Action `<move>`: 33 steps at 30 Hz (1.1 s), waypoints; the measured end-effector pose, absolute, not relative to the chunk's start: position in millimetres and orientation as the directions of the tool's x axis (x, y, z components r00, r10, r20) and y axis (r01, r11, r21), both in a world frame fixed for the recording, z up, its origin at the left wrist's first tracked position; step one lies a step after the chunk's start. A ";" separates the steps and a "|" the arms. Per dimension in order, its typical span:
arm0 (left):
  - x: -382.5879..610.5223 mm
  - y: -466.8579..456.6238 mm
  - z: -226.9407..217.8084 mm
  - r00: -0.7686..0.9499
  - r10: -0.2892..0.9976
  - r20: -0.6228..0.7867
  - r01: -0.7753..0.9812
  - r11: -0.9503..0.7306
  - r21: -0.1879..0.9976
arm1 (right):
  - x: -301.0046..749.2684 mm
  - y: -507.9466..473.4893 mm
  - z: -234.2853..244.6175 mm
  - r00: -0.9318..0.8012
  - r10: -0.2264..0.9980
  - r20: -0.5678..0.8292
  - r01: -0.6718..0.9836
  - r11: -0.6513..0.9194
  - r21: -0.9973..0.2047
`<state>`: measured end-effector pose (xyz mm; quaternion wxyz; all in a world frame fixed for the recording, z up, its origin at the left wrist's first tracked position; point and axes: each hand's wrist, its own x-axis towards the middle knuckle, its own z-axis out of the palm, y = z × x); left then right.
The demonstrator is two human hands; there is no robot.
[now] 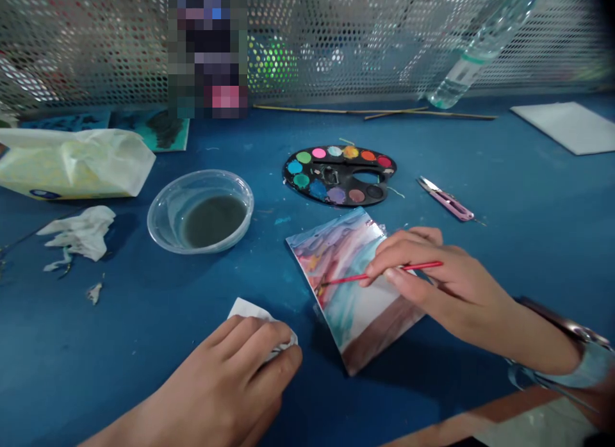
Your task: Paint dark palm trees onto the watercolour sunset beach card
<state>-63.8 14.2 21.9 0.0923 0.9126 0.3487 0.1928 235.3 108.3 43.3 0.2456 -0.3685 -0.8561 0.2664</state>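
Observation:
Between the thumb and fingers of my right hand point(432, 277) is a thin red paintbrush point(353, 278). Its dark tip meets the left part of a small painted canvas point(358, 306), streaked in blue, pink, brown and white. My left hand point(240, 370) is closed over a crumpled white tissue point(252, 309) on the table, to the left of the canvas. Beyond the canvas lies a black paint palette point(312, 171) with several coloured paint wells. A clear plastic bowl point(158, 219) of dark grey water stands left of the palette.
Pink thread snips point(449, 202) lie right of the palette. A tissue pack point(77, 162) and a used tissue point(84, 232) are at left. Thin sticks point(336, 111), a leaning water bottle point(461, 75) and a white panel point(571, 127) line the back, before a perforated metal screen point(365, 43).

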 end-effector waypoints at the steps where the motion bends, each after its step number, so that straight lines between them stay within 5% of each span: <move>1: -64.2 13.5 20.2 0.681 0.674 0.286 0.598 -0.737 0.315 | 236.0 108.2 43.2 -0.578 0.780 0.240 0.528 0.582 -0.619; 14: -63.6 17.8 21.2 0.667 0.676 0.311 0.605 -0.736 0.302 | 242.6 114.0 39.7 -0.466 0.794 0.390 0.633 0.607 -0.481; 22: -64.4 15.1 18.7 0.664 0.684 0.302 0.608 -0.729 0.314 | 239.0 104.1 37.6 -0.575 0.754 0.319 0.513 0.635 -0.578; 33: -62.2 14.6 20.4 0.674 0.680 0.290 0.604 -0.732 0.315 | 228.3 104.4 33.8 -0.619 0.729 0.291 0.548 0.667 -0.506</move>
